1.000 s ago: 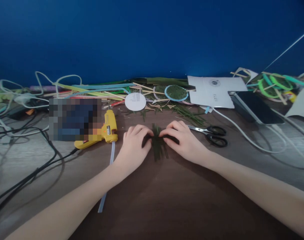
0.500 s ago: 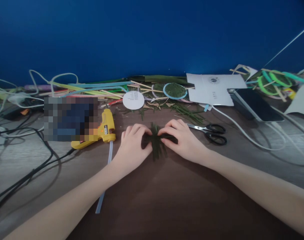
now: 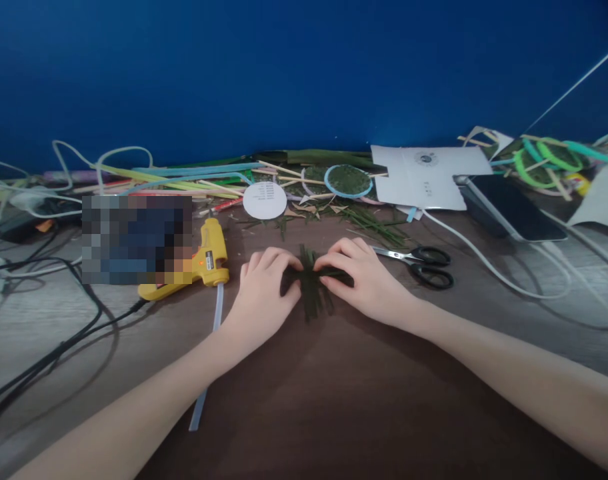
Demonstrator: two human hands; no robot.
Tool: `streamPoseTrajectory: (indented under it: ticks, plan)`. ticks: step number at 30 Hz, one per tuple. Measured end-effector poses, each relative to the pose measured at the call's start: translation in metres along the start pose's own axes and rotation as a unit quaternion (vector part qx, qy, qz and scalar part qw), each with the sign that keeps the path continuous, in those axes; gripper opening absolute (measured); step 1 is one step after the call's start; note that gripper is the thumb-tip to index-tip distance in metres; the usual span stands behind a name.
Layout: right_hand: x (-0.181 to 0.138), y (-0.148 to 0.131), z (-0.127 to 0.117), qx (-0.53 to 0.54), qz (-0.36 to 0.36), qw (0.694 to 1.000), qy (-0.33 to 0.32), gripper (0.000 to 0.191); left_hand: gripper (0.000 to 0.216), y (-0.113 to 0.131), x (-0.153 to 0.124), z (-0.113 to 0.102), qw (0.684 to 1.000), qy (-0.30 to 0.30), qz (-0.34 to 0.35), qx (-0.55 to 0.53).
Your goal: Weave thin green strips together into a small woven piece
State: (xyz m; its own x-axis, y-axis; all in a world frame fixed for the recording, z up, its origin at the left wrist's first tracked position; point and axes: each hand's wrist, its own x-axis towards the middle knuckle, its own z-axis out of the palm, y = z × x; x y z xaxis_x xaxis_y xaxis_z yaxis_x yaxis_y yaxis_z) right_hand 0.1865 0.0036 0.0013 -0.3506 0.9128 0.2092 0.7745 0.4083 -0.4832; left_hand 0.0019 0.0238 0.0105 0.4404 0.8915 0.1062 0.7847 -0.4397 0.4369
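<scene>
Dark green leaf strips (image 3: 311, 293), crossed over one another, lie on the brown table between my hands. My left hand (image 3: 267, 287) pinches them from the left, thumb and fingers curled round the strip ends. From the right, my right hand (image 3: 363, 283) grips the strips running sideways, its thumb below and fingertips above. Other strips stick out toward and away from me between the hands. Left of my left hand lies a yellow glue gun (image 3: 214, 253) with a clear glue stick (image 3: 218, 310) poking out. Black-handled scissors (image 3: 419, 260) rest beyond my right hand.
Along the blue wall lie a round white card (image 3: 265, 200), a blue-rimmed disc with green bits (image 3: 349, 181), a flattened white box (image 3: 429, 177), loose green strips (image 3: 379, 225) and a phone (image 3: 517, 208). Black cables (image 3: 59, 350) and a blurred-out object (image 3: 139, 237) are on the left.
The whole view has shifted very slightly, with things appearing a little further left. Both hands keep the same hold on the green strips.
</scene>
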Motion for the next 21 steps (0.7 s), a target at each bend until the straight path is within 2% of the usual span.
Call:
streamPoseTrajectory:
  ticks: [11, 21]
  plan:
    - [0.0005, -0.0021, 0.0004, -0.003, 0.002, 1.000, 0.005, 0.015, 0.011, -0.0006, -0.0006, 0.0015, 1.000, 0.009, 0.011, 0.009]
    - [0.0019, -0.0047, 0.0007, -0.004, 0.032, 0.999, 0.005, 0.014, 0.010, 0.0007, -0.0010, -0.0007, 1.000, 0.000, 0.004, 0.005]
